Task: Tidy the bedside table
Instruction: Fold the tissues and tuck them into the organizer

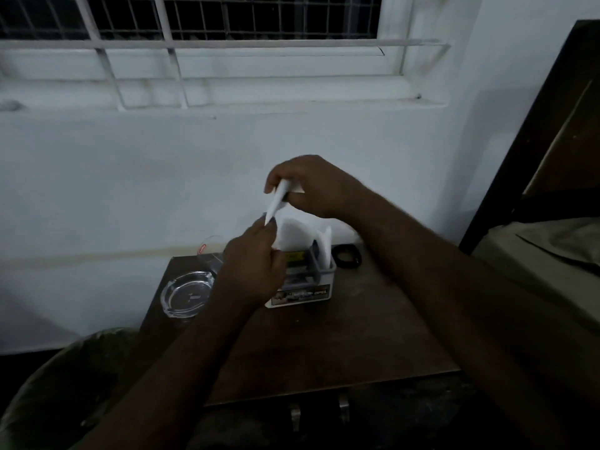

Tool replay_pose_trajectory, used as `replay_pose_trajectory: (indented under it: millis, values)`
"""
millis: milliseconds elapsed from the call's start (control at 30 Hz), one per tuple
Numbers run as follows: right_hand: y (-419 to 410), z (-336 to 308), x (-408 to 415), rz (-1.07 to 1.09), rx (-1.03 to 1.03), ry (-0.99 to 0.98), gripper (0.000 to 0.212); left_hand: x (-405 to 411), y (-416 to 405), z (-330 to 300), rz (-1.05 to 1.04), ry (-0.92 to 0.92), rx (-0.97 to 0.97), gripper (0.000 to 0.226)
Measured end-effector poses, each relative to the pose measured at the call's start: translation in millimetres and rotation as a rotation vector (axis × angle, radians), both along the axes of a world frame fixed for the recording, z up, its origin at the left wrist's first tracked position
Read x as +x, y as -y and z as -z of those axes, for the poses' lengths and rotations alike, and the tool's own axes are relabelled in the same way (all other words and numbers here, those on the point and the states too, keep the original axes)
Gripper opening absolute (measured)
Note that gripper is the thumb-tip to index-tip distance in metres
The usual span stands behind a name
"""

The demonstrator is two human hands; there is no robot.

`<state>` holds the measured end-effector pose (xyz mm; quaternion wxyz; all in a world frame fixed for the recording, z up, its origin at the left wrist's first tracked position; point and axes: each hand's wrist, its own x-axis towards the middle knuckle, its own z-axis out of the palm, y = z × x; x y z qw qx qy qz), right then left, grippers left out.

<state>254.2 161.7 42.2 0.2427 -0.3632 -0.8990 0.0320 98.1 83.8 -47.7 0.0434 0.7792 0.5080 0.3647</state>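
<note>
Both hands hold a white sheet of paper (292, 230) above the dark wooden bedside table (341, 345). My right hand (308, 186) pinches the paper's upper folded edge. Lower and to the left, my left hand (253, 271) pinches its bottom corner. Right under the hands stands a small grey organiser box (311, 289) with a printed label; white paper sticks up from its right compartment. My left hand hides the box's left part.
A clear glass ashtray (186, 293) sits at the table's left edge, with a clear drinking glass (211, 254) behind it. A black ring-shaped object (348, 256) lies right of the box. A green-bagged bin (65, 384) stands lower left; a bed (552, 248) stands on the right.
</note>
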Motion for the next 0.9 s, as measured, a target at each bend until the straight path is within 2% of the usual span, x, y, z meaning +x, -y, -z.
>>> replay_pose_trajectory:
  millis: [133,300,400,667,833,900]
  values:
    - [-10.7,15.2,-29.3,-0.001,0.009,0.042,0.031,-4.0,1.6,18.2,-0.008,0.003,-0.139,0.051]
    - [-15.4,39.5,-32.0,0.006,-0.043,0.084,0.028,1.1,-3.3,45.4,0.020,-0.008,-0.269,0.067]
    - [-17.3,46.2,-29.1,0.021,-0.025,0.083,0.027,4.4,-6.6,50.9,0.052,0.007,-0.258,0.076]
    - [-21.4,48.9,-31.8,0.014,0.094,0.033,0.030,8.7,-16.7,56.6,-0.052,-0.063,-0.224,0.093]
    - [-22.8,52.2,-35.7,0.003,0.088,0.075,0.029,4.1,-18.0,58.3,-0.099,-0.151,-0.167,0.080]
    - [-22.6,54.7,-36.1,-0.008,0.087,0.105,0.031,0.2,-16.3,60.1,-0.122,-0.128,-0.141,0.074]
